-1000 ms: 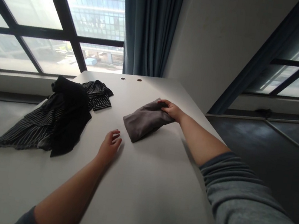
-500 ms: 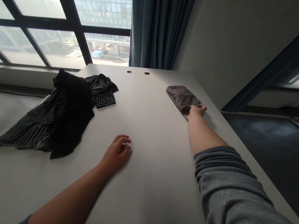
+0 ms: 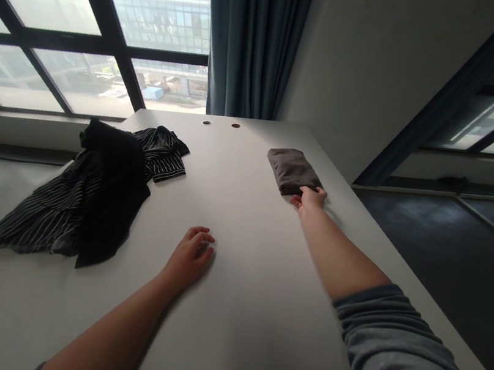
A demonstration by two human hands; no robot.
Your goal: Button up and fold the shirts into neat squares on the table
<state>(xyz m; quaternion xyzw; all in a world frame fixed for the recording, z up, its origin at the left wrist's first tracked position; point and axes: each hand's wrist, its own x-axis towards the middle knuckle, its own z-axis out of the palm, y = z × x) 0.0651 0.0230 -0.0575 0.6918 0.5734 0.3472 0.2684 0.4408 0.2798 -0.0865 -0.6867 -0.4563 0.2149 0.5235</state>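
Folded grey-brown cloth [image 3: 293, 170] lies flat on white table [image 3: 241, 252], toward the far end, near the right edge. Right hand [image 3: 311, 199] at its near edge, arm stretched out, fingertips touching; cannot tell if they pinch the cloth or only rest against it. Left hand [image 3: 188, 258] closer to the camera, around mid-table, open, fingers loosely curled, well apart from the cloth; cannot tell if it rests on the tabletop or sits just above. Left part of table: black garment [image 3: 110, 195], rumpled, over a pale-striped dark garment [image 3: 46, 207], stripes showing on both sides of the black. Pile well apart from the cloth. Two round holes [image 3: 236, 126] in tabletop near far edge, between pile and cloth. Grey sleeve [image 3: 411, 358] on right arm, bunched up. Blue curtain [image 3: 255, 38] behind far edge, dark-framed window [image 3: 114, 48] left of it, wall [image 3: 362, 66] right of it. Dark floor [image 3: 444, 258] past table's right edge
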